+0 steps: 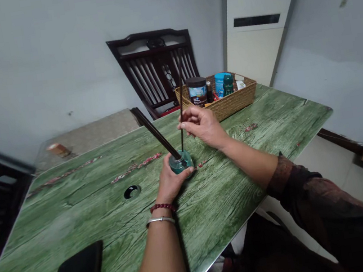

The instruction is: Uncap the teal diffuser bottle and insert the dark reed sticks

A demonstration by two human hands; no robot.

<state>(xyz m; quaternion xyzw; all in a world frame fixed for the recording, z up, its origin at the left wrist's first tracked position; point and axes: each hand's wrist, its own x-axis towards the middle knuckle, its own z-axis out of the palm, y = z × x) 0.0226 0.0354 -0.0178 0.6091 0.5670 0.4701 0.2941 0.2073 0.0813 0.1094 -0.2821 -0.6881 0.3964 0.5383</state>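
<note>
Green wood-print table (110,210), wicker basket (231,106) at far edge; both hands at teal glass bottle (181,163).
Basket holds dark-lidded jar (197,92), blue container (219,82), green bottle (227,84). Teal bottle stands on table, dark stick bundle (155,133) leaning in its neck. Left hand (171,185) curls closed around bottle; right hand (202,126) pinches thin dark stick (181,104), lower end at bottle mouth.
</note>
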